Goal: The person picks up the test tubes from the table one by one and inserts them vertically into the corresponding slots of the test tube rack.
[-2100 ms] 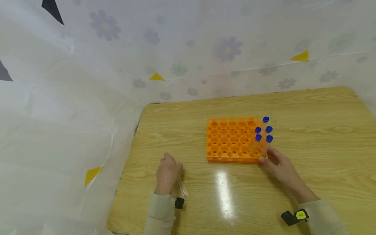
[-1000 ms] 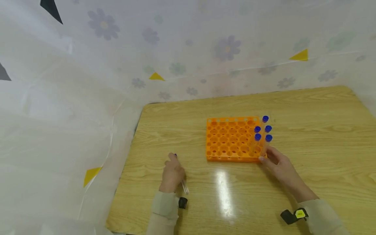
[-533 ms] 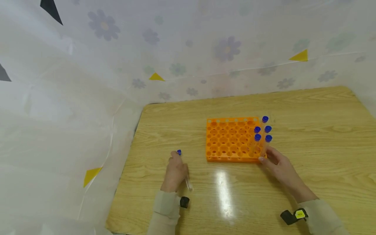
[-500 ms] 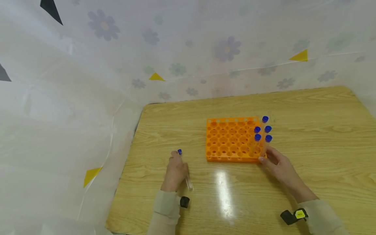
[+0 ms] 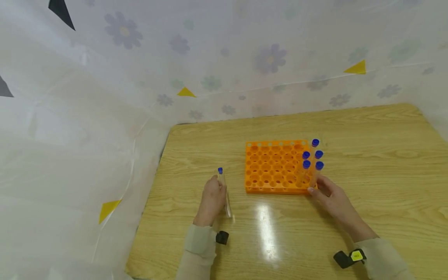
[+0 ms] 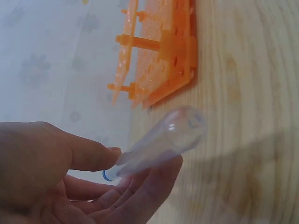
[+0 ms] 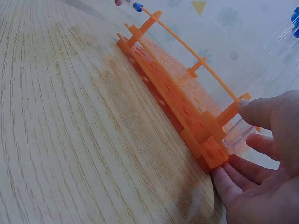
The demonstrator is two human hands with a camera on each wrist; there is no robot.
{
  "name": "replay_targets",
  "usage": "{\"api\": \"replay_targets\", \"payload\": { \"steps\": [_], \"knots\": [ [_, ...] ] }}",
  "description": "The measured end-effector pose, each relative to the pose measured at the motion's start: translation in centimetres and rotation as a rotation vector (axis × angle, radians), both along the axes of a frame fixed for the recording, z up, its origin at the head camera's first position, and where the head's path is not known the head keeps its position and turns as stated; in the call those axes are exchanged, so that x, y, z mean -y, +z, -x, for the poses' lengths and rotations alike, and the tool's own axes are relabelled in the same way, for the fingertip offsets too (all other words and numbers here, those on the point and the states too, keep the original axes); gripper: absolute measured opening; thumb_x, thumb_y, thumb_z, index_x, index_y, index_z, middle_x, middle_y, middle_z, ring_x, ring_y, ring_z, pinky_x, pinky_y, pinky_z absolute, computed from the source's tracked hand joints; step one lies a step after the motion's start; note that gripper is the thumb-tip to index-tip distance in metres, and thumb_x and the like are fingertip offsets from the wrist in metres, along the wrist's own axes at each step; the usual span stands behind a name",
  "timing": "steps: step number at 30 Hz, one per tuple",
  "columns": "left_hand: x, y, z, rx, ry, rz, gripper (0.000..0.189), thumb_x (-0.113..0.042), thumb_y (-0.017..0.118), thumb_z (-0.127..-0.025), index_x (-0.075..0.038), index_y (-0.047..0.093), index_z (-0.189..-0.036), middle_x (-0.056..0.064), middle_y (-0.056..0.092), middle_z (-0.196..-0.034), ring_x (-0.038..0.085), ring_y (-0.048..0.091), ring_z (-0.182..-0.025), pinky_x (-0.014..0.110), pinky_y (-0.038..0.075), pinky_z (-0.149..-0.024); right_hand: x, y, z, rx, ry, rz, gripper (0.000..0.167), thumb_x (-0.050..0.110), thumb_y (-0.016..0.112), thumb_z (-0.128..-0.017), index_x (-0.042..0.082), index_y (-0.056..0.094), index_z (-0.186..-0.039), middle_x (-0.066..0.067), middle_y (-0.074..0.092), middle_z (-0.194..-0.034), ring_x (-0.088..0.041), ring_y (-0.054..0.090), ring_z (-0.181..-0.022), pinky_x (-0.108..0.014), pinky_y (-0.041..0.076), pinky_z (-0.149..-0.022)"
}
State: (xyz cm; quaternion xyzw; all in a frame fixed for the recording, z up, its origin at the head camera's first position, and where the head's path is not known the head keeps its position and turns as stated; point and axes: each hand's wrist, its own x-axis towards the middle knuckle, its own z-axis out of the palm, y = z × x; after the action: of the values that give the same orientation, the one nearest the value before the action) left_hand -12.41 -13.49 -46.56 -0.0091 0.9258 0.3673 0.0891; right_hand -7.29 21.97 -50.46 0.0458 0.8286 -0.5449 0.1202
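My left hand [image 5: 212,197] pinches a clear test tube [image 5: 228,209] with a blue cap, left of the rack. The left wrist view shows the tube [image 6: 186,130] between thumb and fingers, its rounded end toward the camera and its cap mostly hidden behind. An orange test tube rack [image 5: 269,190] stands on the table. At its near right corner, my right hand [image 5: 336,200] grips the frame; in the right wrist view the thumb is on the upper part and the fingers are at the base. Several blue-capped test tubes [image 5: 319,166] stand upright at the rack's right end.
The wood-grain table [image 5: 381,155] carries the rack near its middle. White flower-patterned sheeting [image 5: 241,77] hangs behind the table and along its left side. Rows of holes fill the rack's left and middle parts. A black wrist camera [image 5: 222,237] sits at the left sleeve.
My left hand has moved right and slightly away from me with the test tube, turning it so the blue cap now shows beyond the fingers. My right hand has stayed at the rack's corner.
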Motion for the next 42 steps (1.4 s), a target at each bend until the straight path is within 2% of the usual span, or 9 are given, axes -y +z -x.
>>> {"api": "replay_targets", "payload": {
  "steps": [4,9,12,20,25,34,38,42],
  "knots": [
    [-0.4,0.5,0.4,-0.068,-0.004,-0.028,0.041,-0.009,0.056,-0.1,0.01,0.048,-0.135,0.02,0.061,-0.113,0.024,0.061,-0.092,0.031,0.056,-0.07,0.0,-0.2,0.0,0.0,0.0,-0.003,0.075,0.049,0.049,-0.101,0.007,0.022,-0.158,-0.024,0.026,-0.16,-0.047,0.03,-0.144,-0.063,0.03,-0.112],
    [-1.1,1.2,1.0,-0.02,0.018,-0.152,0.041,-0.01,0.054,-0.101,0.004,0.047,-0.139,0.016,0.057,-0.118,0.016,0.06,-0.075,0.027,0.055,-0.059,0.0,-0.2,0.1,0.001,0.003,0.004,0.075,0.048,0.05,-0.101,0.007,0.022,-0.158,-0.025,0.026,-0.16,-0.048,0.028,-0.145,-0.065,0.029,-0.112],
    [-1.6,1.6,1.5,-0.019,0.008,-0.181,0.044,-0.011,0.054,-0.102,0.002,0.045,-0.142,0.017,0.058,-0.124,0.016,0.061,-0.076,0.026,0.056,-0.057,0.0,-0.2,0.1,0.003,0.003,0.015,0.076,0.048,0.05,-0.101,0.006,0.021,-0.158,-0.025,0.025,-0.161,-0.048,0.027,-0.145,-0.066,0.029,-0.112],
    [-3.1,2.5,2.1,-0.037,-0.023,-0.309,0.044,-0.013,0.051,-0.104,-0.004,0.042,-0.146,0.017,0.058,-0.129,0.025,0.065,-0.081,0.027,0.057,-0.056,-0.1,-0.3,0.1,0.004,0.005,0.008,0.074,0.048,0.049,-0.102,0.008,0.021,-0.158,-0.022,0.025,-0.161,-0.046,0.029,-0.145,-0.063,0.03,-0.112],
    [-3.9,3.1,2.2,-0.041,-0.048,-0.392,0.044,-0.017,0.048,-0.105,-0.009,0.04,-0.148,0.017,0.056,-0.13,0.037,0.065,-0.095,0.037,0.06,-0.064,-0.1,-0.3,0.2,0.014,0.003,0.01,0.075,0.048,0.049,-0.102,0.009,0.02,-0.158,-0.023,0.024,-0.161,-0.047,0.028,-0.145,-0.064,0.029,-0.112],
    [-5.9,4.1,2.6,-0.071,-0.122,-0.412,0.04,-0.02,0.045,-0.107,-0.017,0.041,-0.146,0.012,0.058,-0.127,0.032,0.064,-0.103,0.031,0.059,-0.069,-0.1,0.0,0.1,0.005,-0.001,0.011,0.074,0.047,0.05,-0.102,0.007,0.022,-0.158,-0.025,0.025,-0.16,-0.049,0.027,-0.144,-0.067,0.028,-0.111],
    [-6.6,4.6,2.8,-0.134,-0.165,-0.399,0.037,-0.024,0.044,-0.107,-0.02,0.043,-0.144,0.005,0.06,-0.121,0.028,0.064,-0.104,0.031,0.057,-0.077,-0.1,0.0,0.0,-0.01,-0.001,0.003,0.073,0.046,0.05,-0.102,0.007,0.023,-0.157,-0.025,0.028,-0.159,-0.048,0.03,-0.143,-0.066,0.029,-0.111],
    [-7.2,4.9,2.9,-0.191,-0.201,-0.396,0.038,-0.031,0.042,-0.107,-0.019,0.043,-0.144,0.005,0.061,-0.122,0.027,0.064,-0.106,0.033,0.056,-0.083,-0.1,0.0,0.0,-0.014,0.005,-0.007,0.072,0.046,0.05,-0.102,0.007,0.024,-0.157,-0.024,0.029,-0.159,-0.046,0.032,-0.143,-0.063,0.03,-0.111]
  ]
}}
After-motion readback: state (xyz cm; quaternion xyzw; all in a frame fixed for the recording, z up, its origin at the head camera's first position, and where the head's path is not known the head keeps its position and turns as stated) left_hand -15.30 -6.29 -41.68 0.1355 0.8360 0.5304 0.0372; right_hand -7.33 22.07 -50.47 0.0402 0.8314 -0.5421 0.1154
